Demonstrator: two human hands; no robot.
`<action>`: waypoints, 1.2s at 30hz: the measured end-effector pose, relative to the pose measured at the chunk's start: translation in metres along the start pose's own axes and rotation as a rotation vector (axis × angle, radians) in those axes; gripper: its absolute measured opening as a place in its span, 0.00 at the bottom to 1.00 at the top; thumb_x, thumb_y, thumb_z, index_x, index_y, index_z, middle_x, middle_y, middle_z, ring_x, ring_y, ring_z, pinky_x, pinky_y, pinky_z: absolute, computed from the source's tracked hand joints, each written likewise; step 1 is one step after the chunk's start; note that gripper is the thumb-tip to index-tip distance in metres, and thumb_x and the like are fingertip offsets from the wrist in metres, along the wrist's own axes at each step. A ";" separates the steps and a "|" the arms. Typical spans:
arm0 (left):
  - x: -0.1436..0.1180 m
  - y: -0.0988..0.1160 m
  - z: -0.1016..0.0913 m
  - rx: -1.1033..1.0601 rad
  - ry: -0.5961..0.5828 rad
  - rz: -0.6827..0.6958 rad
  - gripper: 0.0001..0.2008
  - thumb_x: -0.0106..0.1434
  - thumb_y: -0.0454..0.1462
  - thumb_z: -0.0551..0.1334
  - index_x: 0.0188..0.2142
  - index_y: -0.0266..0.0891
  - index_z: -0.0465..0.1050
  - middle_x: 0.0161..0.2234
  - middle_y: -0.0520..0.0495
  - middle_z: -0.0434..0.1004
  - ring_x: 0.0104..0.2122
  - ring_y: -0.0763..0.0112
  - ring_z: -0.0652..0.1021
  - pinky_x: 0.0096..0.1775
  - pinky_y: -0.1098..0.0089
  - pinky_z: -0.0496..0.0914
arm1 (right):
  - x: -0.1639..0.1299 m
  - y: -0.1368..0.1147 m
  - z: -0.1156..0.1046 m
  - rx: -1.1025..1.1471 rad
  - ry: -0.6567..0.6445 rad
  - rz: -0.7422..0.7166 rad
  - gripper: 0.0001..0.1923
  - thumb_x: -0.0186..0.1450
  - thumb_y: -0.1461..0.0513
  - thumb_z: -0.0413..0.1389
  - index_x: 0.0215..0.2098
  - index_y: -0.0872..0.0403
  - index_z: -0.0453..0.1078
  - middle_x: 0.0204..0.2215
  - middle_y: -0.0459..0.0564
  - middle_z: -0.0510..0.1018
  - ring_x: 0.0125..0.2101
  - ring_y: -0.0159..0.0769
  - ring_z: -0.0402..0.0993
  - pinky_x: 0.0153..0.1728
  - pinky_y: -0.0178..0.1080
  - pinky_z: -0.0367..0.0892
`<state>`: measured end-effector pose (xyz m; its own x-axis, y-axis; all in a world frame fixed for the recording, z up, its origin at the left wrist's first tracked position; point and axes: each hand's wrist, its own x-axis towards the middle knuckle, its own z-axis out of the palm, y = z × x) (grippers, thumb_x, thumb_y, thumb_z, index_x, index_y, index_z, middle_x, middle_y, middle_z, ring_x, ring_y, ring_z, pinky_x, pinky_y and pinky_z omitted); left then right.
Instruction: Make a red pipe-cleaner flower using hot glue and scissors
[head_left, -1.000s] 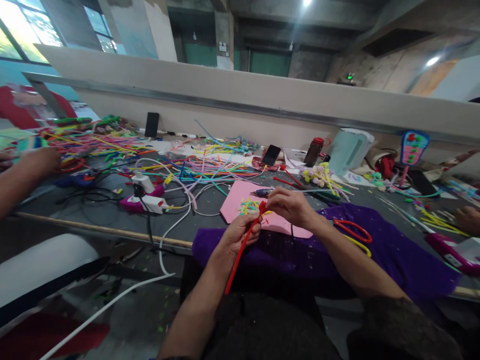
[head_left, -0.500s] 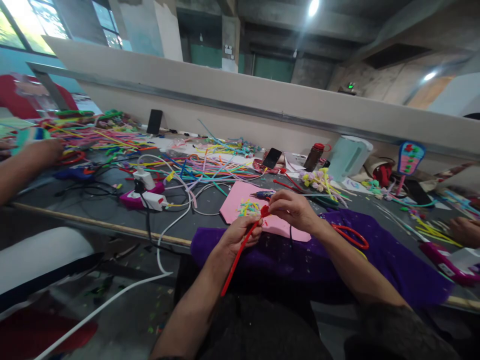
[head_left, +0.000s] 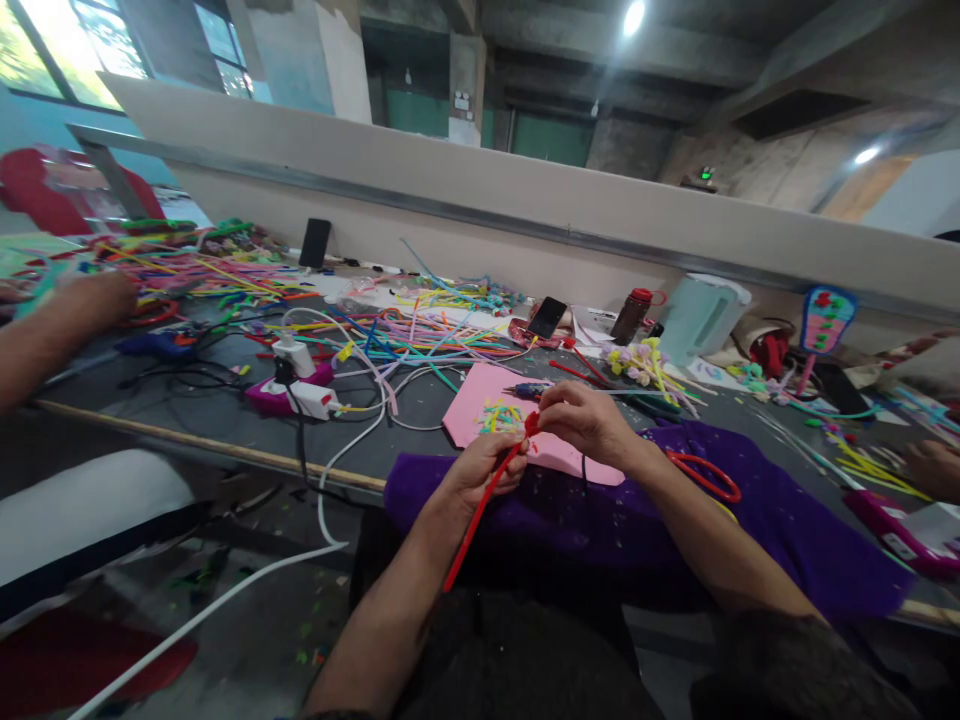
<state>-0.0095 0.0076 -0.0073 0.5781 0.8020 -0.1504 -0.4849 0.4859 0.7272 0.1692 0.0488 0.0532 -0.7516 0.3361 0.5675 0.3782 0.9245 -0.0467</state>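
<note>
My left hand (head_left: 480, 470) is closed around a red pipe cleaner (head_left: 472, 532), whose long tail hangs down past my wrist. At its upper end is a small curled red piece (head_left: 532, 424). The fingertips of my right hand (head_left: 583, 420) pinch at that curled end, partly hiding it. Both hands are over a pink board (head_left: 466, 398), where short coloured clippings (head_left: 499, 414) lie in a heap. A dark tool with a pointed tip (head_left: 523, 389) rests just behind them. Purple cloth (head_left: 427, 482) spreads under my forearms, with a red loop (head_left: 705, 476) on it at the right.
Loose pipe cleaners (head_left: 420, 335) cover the table behind. Left are a purple power strip (head_left: 262, 398), white cables and a blue glue gun (head_left: 157, 343). A phone (head_left: 546, 317), a bottle (head_left: 631, 317) and a decorated paddle shape (head_left: 828, 320) stand further back. Co-workers' hands (head_left: 97, 303) show at both edges.
The view has shifted slightly, moving the background a little to the right. Both my hands keep nearly the same hold on the red pipe cleaner. The left co-worker's hand has changed position slightly.
</note>
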 end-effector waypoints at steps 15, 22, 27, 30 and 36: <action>0.000 -0.001 -0.001 0.000 0.000 0.011 0.06 0.55 0.36 0.53 0.25 0.35 0.60 0.11 0.58 0.58 0.07 0.84 0.55 0.11 0.81 0.45 | 0.002 -0.001 0.004 -0.102 -0.010 -0.068 0.07 0.61 0.64 0.51 0.33 0.51 0.72 0.36 0.49 0.71 0.35 0.31 0.67 0.32 0.34 0.62; 0.002 -0.002 -0.006 -0.019 -0.037 0.004 0.06 0.56 0.37 0.53 0.26 0.35 0.61 0.12 0.57 0.58 0.07 0.84 0.55 0.10 0.81 0.45 | 0.000 0.001 0.009 -0.108 0.028 -0.066 0.08 0.61 0.64 0.51 0.33 0.50 0.72 0.35 0.48 0.71 0.33 0.31 0.67 0.30 0.33 0.62; -0.002 -0.003 -0.005 -0.094 -0.053 0.065 0.06 0.57 0.37 0.53 0.27 0.35 0.61 0.12 0.58 0.56 0.08 0.84 0.54 0.10 0.82 0.46 | -0.002 -0.003 0.002 0.052 0.189 0.062 0.11 0.61 0.64 0.51 0.42 0.49 0.69 0.39 0.50 0.70 0.35 0.31 0.69 0.32 0.34 0.65; -0.005 -0.005 -0.003 -0.143 -0.051 0.163 0.07 0.57 0.38 0.54 0.28 0.35 0.62 0.14 0.57 0.56 0.10 0.84 0.55 0.10 0.82 0.48 | -0.005 -0.008 0.002 0.218 0.356 0.251 0.12 0.61 0.61 0.51 0.43 0.51 0.67 0.39 0.52 0.70 0.31 0.31 0.69 0.30 0.35 0.67; -0.011 -0.007 0.002 -0.195 0.088 0.403 0.07 0.53 0.37 0.60 0.27 0.34 0.66 0.26 0.51 0.67 0.18 0.83 0.65 0.16 0.82 0.59 | -0.012 -0.027 0.031 0.732 0.200 0.566 0.11 0.60 0.57 0.51 0.27 0.57 0.68 0.21 0.45 0.70 0.18 0.26 0.66 0.18 0.30 0.62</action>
<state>-0.0104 -0.0053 -0.0094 0.2640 0.9629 0.0559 -0.7792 0.1788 0.6007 0.1511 0.0256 0.0223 -0.4283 0.7948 0.4299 0.1742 0.5394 -0.8238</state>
